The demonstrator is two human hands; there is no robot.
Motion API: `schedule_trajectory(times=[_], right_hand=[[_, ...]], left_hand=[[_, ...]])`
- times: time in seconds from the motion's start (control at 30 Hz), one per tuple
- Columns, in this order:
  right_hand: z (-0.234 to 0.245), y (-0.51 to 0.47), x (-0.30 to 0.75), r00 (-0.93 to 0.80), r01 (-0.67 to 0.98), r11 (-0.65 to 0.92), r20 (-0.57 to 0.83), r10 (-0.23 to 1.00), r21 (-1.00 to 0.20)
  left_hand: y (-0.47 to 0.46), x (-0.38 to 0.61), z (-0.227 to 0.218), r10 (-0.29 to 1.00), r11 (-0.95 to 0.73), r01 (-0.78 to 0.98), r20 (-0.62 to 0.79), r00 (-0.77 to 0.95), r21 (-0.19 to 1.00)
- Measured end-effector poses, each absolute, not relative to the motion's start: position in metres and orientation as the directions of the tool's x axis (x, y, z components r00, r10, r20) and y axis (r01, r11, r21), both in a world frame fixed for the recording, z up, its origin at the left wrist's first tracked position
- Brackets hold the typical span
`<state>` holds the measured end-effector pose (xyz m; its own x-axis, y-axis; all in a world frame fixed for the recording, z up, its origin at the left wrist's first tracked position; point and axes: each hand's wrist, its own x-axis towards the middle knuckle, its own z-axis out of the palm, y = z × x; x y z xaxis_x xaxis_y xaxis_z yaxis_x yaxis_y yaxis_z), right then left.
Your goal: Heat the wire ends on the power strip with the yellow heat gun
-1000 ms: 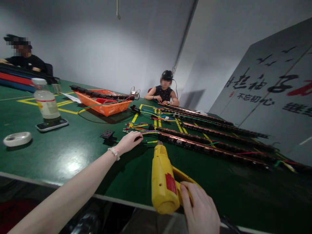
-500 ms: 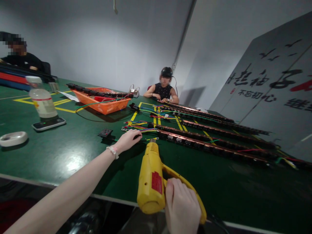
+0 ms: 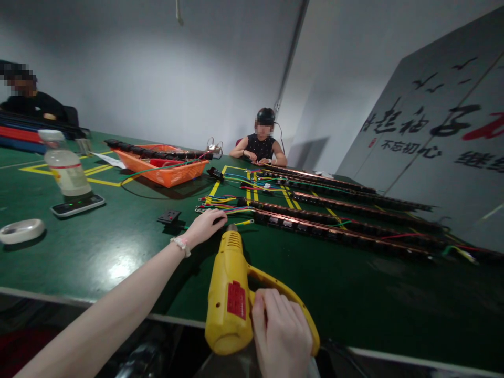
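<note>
My right hand (image 3: 280,331) is wrapped around the handle of a yellow heat gun (image 3: 228,294) with a red label. The gun's nozzle points away from me, close to the fingers of my left hand (image 3: 207,227). That hand is closed on a green wire (image 3: 183,227), which runs from a black socket block (image 3: 169,217) on its left. Out past the fingers comes the wire's yellow-sleeved end (image 3: 244,223) with a metal lug. Just beyond lie the coloured leads (image 3: 236,211) of a long black strip with copper bars (image 3: 307,228).
More copper-barred strips (image 3: 354,210) stretch across the right of the green table (image 3: 129,226). An orange basket (image 3: 169,173), a bottle (image 3: 69,168), a phone (image 3: 79,206) and a white case (image 3: 22,231) stand left. One person (image 3: 262,147) sits opposite, another (image 3: 33,105) far left.
The heat gun has shifted left in my right hand, bringing its nozzle from near the lug back along the wire toward my left fingers. My left hand stays nearly still.
</note>
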<state>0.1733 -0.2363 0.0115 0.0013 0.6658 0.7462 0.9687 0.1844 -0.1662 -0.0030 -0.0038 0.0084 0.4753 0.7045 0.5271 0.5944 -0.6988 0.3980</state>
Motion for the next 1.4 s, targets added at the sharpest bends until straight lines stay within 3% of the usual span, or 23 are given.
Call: schedule_trajectory(times=[0.27, 0.47, 0.6, 0.8, 1.1, 1.4], right_hand=[[0.004, -0.233, 0.19, 0.038, 0.972, 0.154, 0.76, 0.649, -0.18], [0.008, -0.232, 0.215, -0.002, 0.993, 0.092, 0.746, 0.666, -0.08], [0.007, -0.232, 0.225, 0.043, 0.997, 0.024, 0.772, 0.635, -0.076], [0.0, -0.231, 0.231, 0.009, 0.995, 0.072, 0.765, 0.644, -0.072], [-0.002, -0.235, 0.197, 0.046, 0.994, 0.051, 0.781, 0.623, -0.1], [0.009, -0.242, 0.167, 0.026, 0.968, 0.178, 0.78, 0.625, -0.176]], left_hand=[[-0.005, -0.005, 0.011, 0.71, -0.696, 0.598, 0.504, 0.491, 0.398], [-0.005, -0.006, 0.01, 0.695, -0.713, 0.582, 0.509, 0.508, 0.392], [-0.006, -0.006, 0.009, 0.705, -0.701, 0.587, 0.512, 0.49, 0.405], [-0.006, -0.001, 0.009, 0.706, -0.708, 0.499, 0.503, 0.498, 0.499], [-0.006, 0.002, 0.009, 0.732, -0.681, 0.506, 0.485, 0.477, 0.529], [-0.007, 0.003, 0.011, 0.733, -0.68, 0.487, 0.491, 0.471, 0.548]])
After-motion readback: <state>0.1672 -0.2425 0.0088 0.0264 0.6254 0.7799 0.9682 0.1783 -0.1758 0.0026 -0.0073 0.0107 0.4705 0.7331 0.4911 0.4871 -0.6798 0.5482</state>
